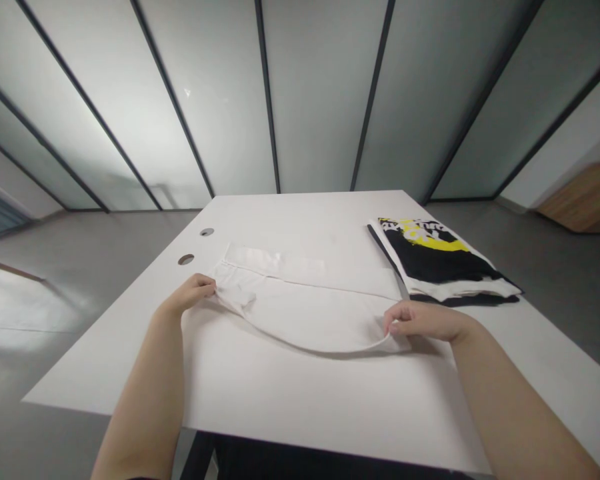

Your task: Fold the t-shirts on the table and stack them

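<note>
A white cloth garment [305,310] lies spread across the middle of the table, partly folded over, with a straight fold line across its upper part. My left hand [195,292] pinches its near left corner. At the near right corner, my right hand [420,320] grips the edge between thumb and fingers. Between the two hands the near edge sags in a curve, slightly raised off the tabletop at the ends. Whether it is a shirt or another kind of garment I cannot tell.
A stack of folded clothes [440,257], black, white and yellow on top, sits on the right of the white table [300,393]. Two round holes pierce the tabletop at left, one a cable hole [186,259]. Frosted glass panels [320,93] stand behind.
</note>
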A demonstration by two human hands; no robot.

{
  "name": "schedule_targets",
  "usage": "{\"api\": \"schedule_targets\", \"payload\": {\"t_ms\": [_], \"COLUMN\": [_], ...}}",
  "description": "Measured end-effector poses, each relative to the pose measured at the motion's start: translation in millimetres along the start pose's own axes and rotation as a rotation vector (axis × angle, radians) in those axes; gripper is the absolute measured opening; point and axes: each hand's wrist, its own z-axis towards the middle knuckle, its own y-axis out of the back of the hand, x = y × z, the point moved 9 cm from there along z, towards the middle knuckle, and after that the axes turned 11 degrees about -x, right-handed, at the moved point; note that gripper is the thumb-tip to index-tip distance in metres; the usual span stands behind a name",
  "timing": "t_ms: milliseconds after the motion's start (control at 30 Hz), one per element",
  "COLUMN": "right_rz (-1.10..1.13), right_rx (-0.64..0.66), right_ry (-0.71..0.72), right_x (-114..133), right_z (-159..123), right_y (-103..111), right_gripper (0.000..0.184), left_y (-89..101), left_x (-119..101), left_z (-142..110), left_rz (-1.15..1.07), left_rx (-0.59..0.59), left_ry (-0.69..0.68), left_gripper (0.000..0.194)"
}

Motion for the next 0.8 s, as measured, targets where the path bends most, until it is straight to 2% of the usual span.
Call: {"api": "schedule_targets", "payload": {"t_ms": [100, 200, 300, 400, 533, 633, 800], "right_rz": [0.043, 0.079, 0.122, 0.109, 0.041, 0.001, -0.110], "right_rx": [-0.114, -0.277, -0.417, -0.531, -0.604, -0.606, -0.630], "right_ry": [-0.019, -0.072, -0.191, -0.304, -0.314, -0.298, -0.352], "right_x": [-5.4, -20.0, -42.4, -60.5, -66.3, -66.8, -66.5], "right_z": [1.7, 5.3, 10.1, 14.0, 18.2, 19.5, 15.0], "right_y": [13.3, 30.8, 42.9, 49.6, 52.9, 52.3, 53.2], "right_gripper": [0.058, 0.059, 0.056, 0.045, 0.033, 0.030, 0.023], "left_y": [-1.4, 8.1, 12.3, 7.4, 4.5, 9.2, 16.6], "left_x": [3.3, 3.1, 0.6, 0.0, 5.0, 12.8, 24.1], "left_z": [0.6, 6.9, 12.7, 16.8, 19.5, 19.0, 16.9], "left_rz": [-0.023, 0.067, 0.164, 0.257, 0.328, 0.362, 0.448], "left_rx": [0.026, -0.130, -0.287, -0.355, -0.406, -0.450, -0.468], "left_ry": [0.026, 0.026, 0.025, 0.027, 0.059, 0.136, 0.262], "left_gripper": [0.035, 0.033, 0.041, 0.044, 0.040, 0.039, 0.043]}}
